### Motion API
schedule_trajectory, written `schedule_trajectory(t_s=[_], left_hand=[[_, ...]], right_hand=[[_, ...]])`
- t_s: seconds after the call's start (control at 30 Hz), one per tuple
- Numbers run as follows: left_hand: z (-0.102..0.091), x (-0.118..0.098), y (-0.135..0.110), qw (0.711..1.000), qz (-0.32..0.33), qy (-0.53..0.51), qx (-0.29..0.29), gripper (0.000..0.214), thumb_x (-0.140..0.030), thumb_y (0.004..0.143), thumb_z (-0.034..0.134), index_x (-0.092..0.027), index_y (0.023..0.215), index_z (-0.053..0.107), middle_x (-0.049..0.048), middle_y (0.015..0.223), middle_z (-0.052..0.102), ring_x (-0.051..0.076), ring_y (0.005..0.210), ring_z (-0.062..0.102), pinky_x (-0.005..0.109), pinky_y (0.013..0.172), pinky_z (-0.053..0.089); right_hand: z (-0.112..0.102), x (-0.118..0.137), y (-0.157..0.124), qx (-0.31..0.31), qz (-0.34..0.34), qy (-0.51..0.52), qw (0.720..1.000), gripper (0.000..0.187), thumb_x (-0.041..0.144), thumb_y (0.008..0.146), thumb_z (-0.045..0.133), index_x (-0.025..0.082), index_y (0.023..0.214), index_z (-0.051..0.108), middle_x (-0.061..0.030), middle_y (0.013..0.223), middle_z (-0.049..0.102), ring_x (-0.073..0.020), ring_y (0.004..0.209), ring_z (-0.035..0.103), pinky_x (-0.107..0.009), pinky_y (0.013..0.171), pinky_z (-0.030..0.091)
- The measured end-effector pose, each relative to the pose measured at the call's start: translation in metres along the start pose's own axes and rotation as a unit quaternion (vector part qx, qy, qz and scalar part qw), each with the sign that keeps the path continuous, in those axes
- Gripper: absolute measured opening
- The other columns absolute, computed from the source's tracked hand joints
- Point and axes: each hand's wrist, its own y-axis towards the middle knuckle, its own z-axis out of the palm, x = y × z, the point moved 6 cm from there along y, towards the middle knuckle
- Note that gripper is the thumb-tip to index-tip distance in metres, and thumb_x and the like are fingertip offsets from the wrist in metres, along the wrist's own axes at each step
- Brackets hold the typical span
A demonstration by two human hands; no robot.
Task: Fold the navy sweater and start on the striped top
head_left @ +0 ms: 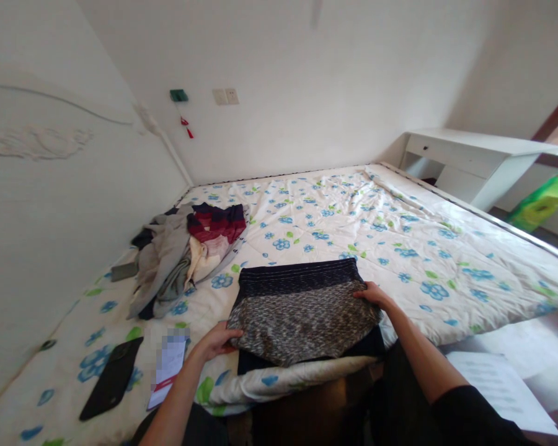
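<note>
A folded knit sweater (302, 322), speckled grey-brown with a dark navy striped band along its far side, lies flat at the near edge of the bed. My left hand (218, 341) pinches its left edge, thumb on top and the other fingers mostly hidden beneath. On the opposite side, my right hand (373, 295) grips the right edge in the same way. Dark navy fabric shows from under the sweater along the near side and at the lower right corner.
A heap of clothes (186, 248) in grey, maroon and cream lies left of the sweater. Nearer me are a black phone (111, 379) and a partly blurred paper item (170, 368). White sheets of paper (502, 387) lie at lower right. A white desk (465, 155) stands beyond the bed (307, 210).
</note>
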Motion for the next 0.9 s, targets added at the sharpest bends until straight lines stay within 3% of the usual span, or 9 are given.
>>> schedule_trajectory(t_s=[0.1, 0.27, 0.47, 0.63, 0.77, 0.9], left_hand=[[0.006, 0.001, -0.006, 0.999, 0.002, -0.003, 0.037, 0.065, -0.035, 0.040, 0.110, -0.022, 0.094, 0.077, 0.0062, 0.097, 0.086, 0.029, 0.091, 0.081, 0.038, 0.080, 0.067], [-0.002, 0.001, -0.005, 0.997, -0.011, 0.070, 0.017, 0.065, -0.035, 0.043, 0.107, -0.025, 0.099, 0.075, 0.0061, 0.100, 0.087, 0.034, 0.093, 0.083, 0.039, 0.074, 0.065], [-0.009, -0.034, 0.026, 0.993, 0.098, 0.054, -0.046, 0.079, -0.060, 0.051, 0.105, -0.023, 0.114, 0.074, 0.0064, 0.092, 0.087, 0.035, 0.094, 0.084, 0.037, 0.071, 0.062], [0.001, -0.058, 0.051, 0.985, 0.168, -0.003, -0.030, 0.091, -0.066, 0.048, 0.106, -0.021, 0.121, 0.074, 0.0102, 0.101, 0.089, 0.033, 0.098, 0.084, 0.040, 0.088, 0.063], [-0.001, -0.061, 0.071, 0.989, 0.138, -0.016, -0.047, 0.093, -0.067, 0.054, 0.103, -0.021, 0.128, 0.071, 0.0061, 0.093, 0.086, 0.027, 0.080, 0.080, 0.033, 0.070, 0.057], [-0.004, -0.064, 0.090, 0.990, 0.114, -0.055, -0.059, 0.082, -0.055, 0.064, 0.103, -0.023, 0.131, 0.067, 0.0017, 0.088, 0.085, 0.021, 0.069, 0.077, 0.027, 0.062, 0.053]], right_hand=[[-0.012, 0.009, 0.004, -0.066, -0.049, -0.001, 0.997, 0.039, 0.035, 0.078, 0.091, 0.021, 0.114, 0.084, -0.0093, 0.109, 0.088, -0.0319, 0.109, 0.084, -0.040, 0.101, 0.065], [-0.011, -0.002, 0.012, -0.039, -0.004, -0.065, 0.997, 0.036, 0.040, 0.078, 0.093, 0.021, 0.107, 0.084, -0.0100, 0.101, 0.088, -0.0338, 0.107, 0.084, -0.042, 0.100, 0.065], [-0.016, -0.002, 0.020, -0.106, -0.008, -0.080, 0.991, 0.066, 0.060, 0.092, 0.083, 0.019, 0.143, 0.073, -0.0154, 0.120, 0.087, -0.0333, 0.115, 0.083, -0.044, 0.106, 0.062], [-0.011, 0.008, 0.034, -0.076, -0.031, -0.040, 0.996, 0.062, 0.059, 0.094, 0.083, 0.022, 0.142, 0.075, -0.0111, 0.116, 0.088, -0.0307, 0.109, 0.084, -0.042, 0.105, 0.064], [-0.010, 0.013, 0.045, -0.040, -0.038, 0.020, 0.998, 0.057, 0.059, 0.094, 0.082, 0.024, 0.139, 0.078, -0.0081, 0.114, 0.089, -0.0298, 0.111, 0.084, -0.041, 0.101, 0.066], [-0.010, 0.015, 0.054, -0.003, -0.029, 0.095, 0.995, 0.048, 0.050, 0.100, 0.078, 0.021, 0.137, 0.079, -0.0105, 0.123, 0.088, -0.0289, 0.115, 0.084, -0.039, 0.103, 0.067]])
